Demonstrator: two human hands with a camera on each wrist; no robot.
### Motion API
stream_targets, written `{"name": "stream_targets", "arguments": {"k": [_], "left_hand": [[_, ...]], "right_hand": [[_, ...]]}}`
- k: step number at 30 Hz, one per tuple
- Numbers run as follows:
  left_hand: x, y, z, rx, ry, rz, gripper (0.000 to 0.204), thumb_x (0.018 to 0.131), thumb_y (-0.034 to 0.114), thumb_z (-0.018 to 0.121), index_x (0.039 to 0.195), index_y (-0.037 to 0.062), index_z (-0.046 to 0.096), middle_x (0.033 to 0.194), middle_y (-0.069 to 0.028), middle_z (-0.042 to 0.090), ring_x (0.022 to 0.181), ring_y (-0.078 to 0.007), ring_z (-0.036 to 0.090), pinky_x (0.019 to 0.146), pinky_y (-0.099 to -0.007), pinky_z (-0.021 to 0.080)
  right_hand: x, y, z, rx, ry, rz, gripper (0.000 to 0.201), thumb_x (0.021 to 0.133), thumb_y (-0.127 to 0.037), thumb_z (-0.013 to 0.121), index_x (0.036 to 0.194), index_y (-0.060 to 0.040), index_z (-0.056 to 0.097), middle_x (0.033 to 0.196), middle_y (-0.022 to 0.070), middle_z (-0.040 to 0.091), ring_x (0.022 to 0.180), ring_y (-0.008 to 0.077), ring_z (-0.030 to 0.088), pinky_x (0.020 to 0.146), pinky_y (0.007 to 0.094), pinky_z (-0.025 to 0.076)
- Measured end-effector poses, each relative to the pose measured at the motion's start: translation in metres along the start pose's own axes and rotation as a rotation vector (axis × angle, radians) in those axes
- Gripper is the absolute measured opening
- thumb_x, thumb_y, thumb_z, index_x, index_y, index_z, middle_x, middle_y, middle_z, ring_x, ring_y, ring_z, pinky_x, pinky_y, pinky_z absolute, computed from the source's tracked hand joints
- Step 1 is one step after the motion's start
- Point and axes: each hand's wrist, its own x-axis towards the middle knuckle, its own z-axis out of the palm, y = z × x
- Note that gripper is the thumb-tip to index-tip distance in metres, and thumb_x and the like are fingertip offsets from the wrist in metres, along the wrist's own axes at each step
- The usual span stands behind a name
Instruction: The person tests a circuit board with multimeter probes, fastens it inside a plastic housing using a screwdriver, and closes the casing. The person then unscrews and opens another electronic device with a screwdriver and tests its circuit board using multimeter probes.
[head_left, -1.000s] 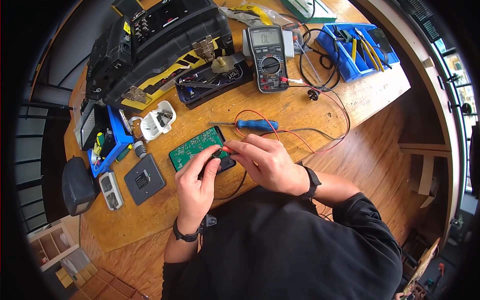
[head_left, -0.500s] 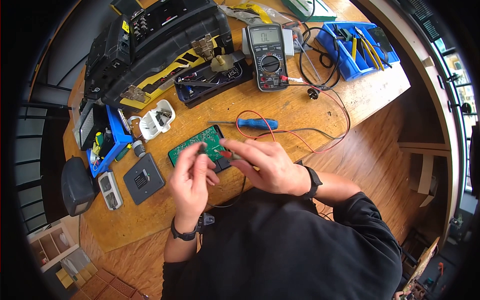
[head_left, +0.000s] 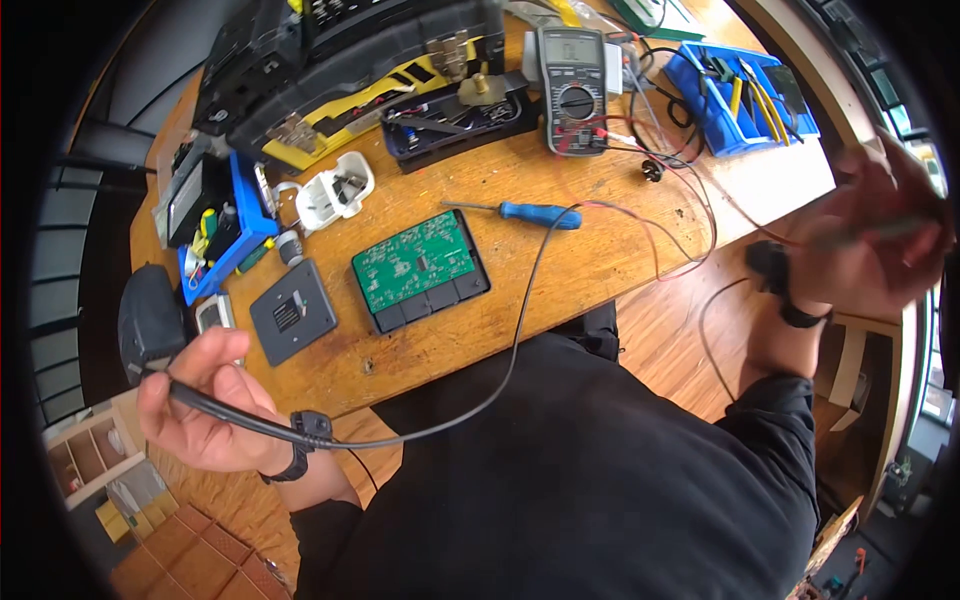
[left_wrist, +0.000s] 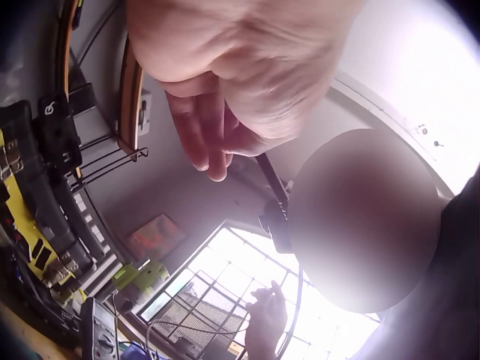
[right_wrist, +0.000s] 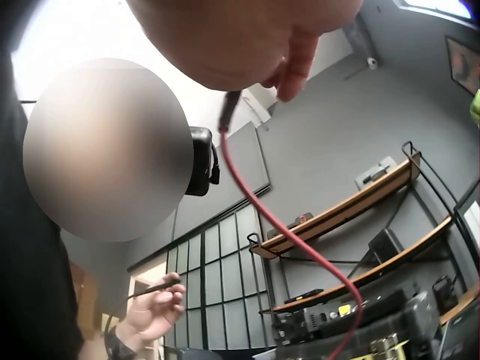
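Observation:
Raised off the table's near left side, my left hand (head_left: 215, 425) pinches a black test probe (head_left: 215, 405) between thumb and fingertips, and its black lead sweeps across in front of my body. My right hand (head_left: 865, 245) is lifted far out to the right and blurred. It grips the red test probe, whose dark handle end (right_wrist: 229, 112) and red lead (right_wrist: 277, 221) hang below the palm in the right wrist view. Between the hands, a green circuit board (head_left: 415, 262) lies in its dark case (head_left: 435, 303) on the table. The multimeter (head_left: 574, 90) stands behind it.
A blue screwdriver (head_left: 540, 215) lies behind the board. A dark cover plate (head_left: 292, 312), white container (head_left: 335, 192) and blue bin (head_left: 235, 235) sit left. A toolbox (head_left: 360, 90) stands at the back, a blue bin of pliers (head_left: 745, 125) at back right.
Both hands were close together over the circuit board; they have swung wide apart, left hand to the left and right hand to the far right, stretching the leads. The board is uncovered now.

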Motion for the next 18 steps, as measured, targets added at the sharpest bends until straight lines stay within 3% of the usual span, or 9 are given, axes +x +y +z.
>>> {"name": "stream_targets", "arguments": {"k": [1,3,4,6,9,10,13,16,18], "left_hand": [[0.0,-0.002,-0.009,0.132,0.03,0.077,0.052,0.109,0.008,0.071,0.151,-0.0011,0.043,0.113,-0.0342,0.077,0.085,-0.0337,0.08,0.08,-0.0401,0.066],[-0.001,-0.007,-0.016,0.209,0.111,0.108,0.05,0.111,0.015,0.069,0.15,-0.0022,0.043,0.111,-0.0347,0.077,0.084,-0.0338,0.079,0.079,-0.0384,0.066],[-0.001,-0.009,-0.017,0.269,0.187,0.138,0.05,0.114,0.022,0.067,0.149,-0.0032,0.042,0.11,-0.0352,0.077,0.082,-0.0339,0.079,0.079,-0.0367,0.066],[0.001,-0.011,-0.021,0.264,0.276,0.104,0.05,0.116,0.028,0.062,0.148,-0.0048,0.041,0.107,-0.0352,0.077,0.081,-0.0342,0.079,0.078,-0.036,0.066],[-0.006,-0.012,-0.023,0.263,0.474,0.046,0.054,0.121,0.037,0.049,0.146,-0.0103,0.043,0.099,-0.0305,0.077,0.073,-0.0306,0.075,0.071,-0.0325,0.063],[-0.013,-0.015,-0.03,0.249,0.498,0.034,0.053,0.121,0.036,0.048,0.145,-0.0114,0.046,0.096,-0.0279,0.076,0.069,-0.028,0.071,0.068,-0.0313,0.061],[-0.023,-0.018,-0.025,0.213,0.609,0.022,0.049,0.12,0.029,0.05,0.148,-0.0124,0.052,0.086,-0.0181,0.071,0.062,-0.019,0.059,0.06,-0.0267,0.049],[-0.032,-0.013,-0.009,0.334,0.716,-0.248,0.048,0.118,0.023,0.058,0.151,-0.0109,0.054,0.083,-0.0075,0.062,0.07,-0.0123,0.051,0.063,-0.0239,0.038],[-0.053,-0.024,-0.002,0.359,0.53,-0.272,0.04,0.119,0.021,0.056,0.145,-0.0085,0.062,0.085,-0.0036,0.058,0.074,-0.011,0.048,0.066,-0.0269,0.039]], "right_hand": [[-0.001,-0.007,0.013,-0.776,0.045,-0.028,0.041,0.112,-0.018,0.067,0.14,0.0102,0.056,0.117,0.0319,0.073,0.112,0.0395,0.073,0.078,0.0456,0.065],[0.047,0.015,-0.063,-0.839,-0.254,-0.414,0.064,0.113,-0.041,0.068,0.156,-0.0003,0.045,0.105,0.007,0.07,0.086,0.0117,0.066,0.07,0.0253,0.049],[0.047,0.01,-0.053,-0.829,-0.251,-0.419,0.064,0.113,-0.041,0.068,0.156,-0.0003,0.045,0.105,0.007,0.07,0.086,0.0117,0.066,0.07,0.0253,0.049],[0.048,-0.005,-0.035,-0.871,0.145,0.071,0.053,0.124,-0.043,0.033,0.147,-0.0002,0.054,0.11,0.0095,0.063,0.093,0.0201,0.069,0.067,0.0288,0.055],[0.056,0.014,-0.075,-0.681,0.243,0.203,0.046,0.118,-0.044,0.053,0.124,-0.0009,0.066,0.078,-0.0053,0.049,0.061,0.0044,0.043,0.051,0.0207,0.036],[0.052,0.032,-0.186,-0.257,0.29,0.385,0.044,0.12,-0.035,0.051,0.131,0.0064,0.062,0.109,0.0224,0.073,0.103,0.0325,0.072,0.086,0.0419,0.062],[0.036,0.038,-0.202,-0.162,0.507,0.504,0.054,0.123,-0.04,0.036,0.127,0.0056,0.065,0.1,0.0149,0.07,0.091,0.0284,0.067,0.087,0.0375,0.058],[0.02,0.042,-0.196,-0.242,0.639,0.55,0.05,0.123,-0.035,0.038,0.127,0.0061,0.067,0.092,0.0096,0.065,0.085,0.0218,0.063,0.08,0.0349,0.054],[0.008,0.036,-0.169,-0.147,0.648,0.652,0.05,0.123,-0.037,0.042,0.129,0.0054,0.068,0.088,0.0065,0.063,0.082,0.0185,0.061,0.077,0.0319,0.053]]}}
